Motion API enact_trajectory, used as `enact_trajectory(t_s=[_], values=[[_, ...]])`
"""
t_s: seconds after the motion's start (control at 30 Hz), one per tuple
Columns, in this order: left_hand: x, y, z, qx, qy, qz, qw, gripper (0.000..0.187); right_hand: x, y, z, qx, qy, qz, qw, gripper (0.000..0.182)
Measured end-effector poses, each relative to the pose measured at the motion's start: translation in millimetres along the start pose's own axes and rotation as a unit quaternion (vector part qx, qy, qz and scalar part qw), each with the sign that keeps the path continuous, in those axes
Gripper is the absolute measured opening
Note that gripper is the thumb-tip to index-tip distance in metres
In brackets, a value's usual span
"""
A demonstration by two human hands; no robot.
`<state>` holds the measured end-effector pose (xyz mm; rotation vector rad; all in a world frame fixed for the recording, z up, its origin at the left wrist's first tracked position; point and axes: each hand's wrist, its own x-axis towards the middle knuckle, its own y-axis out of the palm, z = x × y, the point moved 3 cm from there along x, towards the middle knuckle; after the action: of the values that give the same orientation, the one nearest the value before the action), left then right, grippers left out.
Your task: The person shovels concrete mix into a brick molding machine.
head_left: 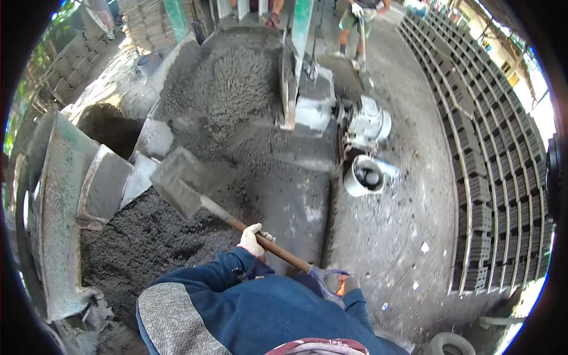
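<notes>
A shovel (287, 255) with a brown wooden shaft slants across the view, its flat grey blade (180, 180) up and to the left. Gloved in white, my left hand (253, 239) is wrapped round the middle of the shaft. My right hand (342, 284) grips the handle end, beside an orange patch. The blade hangs over or rests near dark, damp mix (148, 248) on the floor; which of the two I cannot tell. Beyond it, a grey heap of mix (236, 77) fills a metal trough.
A greenish metal drum (62, 207) stands at left. Right of the trough are a motor (368, 121) and a white bucket (362, 176). Long racks of blocks (485, 148) line the right. A person with a tool (358, 29) stands at the back; another's hand shows behind the trough.
</notes>
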<state>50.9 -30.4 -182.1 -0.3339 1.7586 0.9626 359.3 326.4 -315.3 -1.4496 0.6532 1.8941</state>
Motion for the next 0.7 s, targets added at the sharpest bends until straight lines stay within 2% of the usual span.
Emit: enact_trajectory(t_s=[0.07, 0.1, 0.17, 0.23, 0.3, 0.33, 0.4, 0.5, 0.6, 0.67, 0.7], values=[[24.8, -44.3, 26.6, -0.013, -0.02, -0.047, 0.999, 0.019, -84.1, 18.0, 15.9, -0.035, -0.068, -0.041, 0.996, 0.01], [35.0, -57.3, 37.4, -0.018, -0.029, -0.066, 0.997, 0.02, -95.2, 14.2, 13.2, -0.015, -0.083, -0.031, 0.996, 0.009], [41.3, -63.2, 59.9, 0.039, -0.031, -0.034, 0.998, 0.018, -118.0, 6.0, 8.2, 0.024, -0.113, -0.013, 0.993, 0.011], [50.6, -72.2, 91.1, 0.058, -0.051, 0.004, 0.997, 0.016, -177.3, 13.6, 11.2, 0.062, -0.147, 0.032, 0.987, 0.012], [50.9, -56.1, 121.7, 0.095, -0.091, -0.047, 0.99, 0.016, -201.3, 20.5, 7.3, 0.106, -0.191, 0.058, 0.974, 0.018], [61.1, -55.5, 138.1, 0.096, -0.121, -0.065, 0.986, 0.016, -193.0, 17.6, -7.3, 0.119, -0.163, 0.051, 0.978, 0.018], [84.8, -50.2, 165.7, 0.137, -0.133, -0.027, 0.981, 0.016, -172.7, 19.1, -32.7, 0.145, -0.108, 0.04, 0.983, 0.018], [119.1, -44.8, 199.2, 0.187, -0.156, -0.019, 0.97, 0.018, -154.3, 47.2, -34.4, 0.139, -0.085, 0.021, 0.986, 0.015], [147.3, -53.0, 215.7, 0.255, -0.172, 0.033, 0.951, 0.027, -88.8, 85.5, -49.7, 0.247, -0.097, 0.011, 0.964, 0.012], [152.5, -57.0, 218.3, 0.291, -0.172, 0.08, 0.938, 0.032, -37.0, 109.5, -65.7, 0.25, -0.094, 0.007, 0.964, 0.013], [152.5, -65.0, 215.5, 0.32, -0.245, 0.048, 0.914, 0.037, 3.6, 119.2, -87.5, 0.26, -0.079, -0.027, 0.962, 0.013]])
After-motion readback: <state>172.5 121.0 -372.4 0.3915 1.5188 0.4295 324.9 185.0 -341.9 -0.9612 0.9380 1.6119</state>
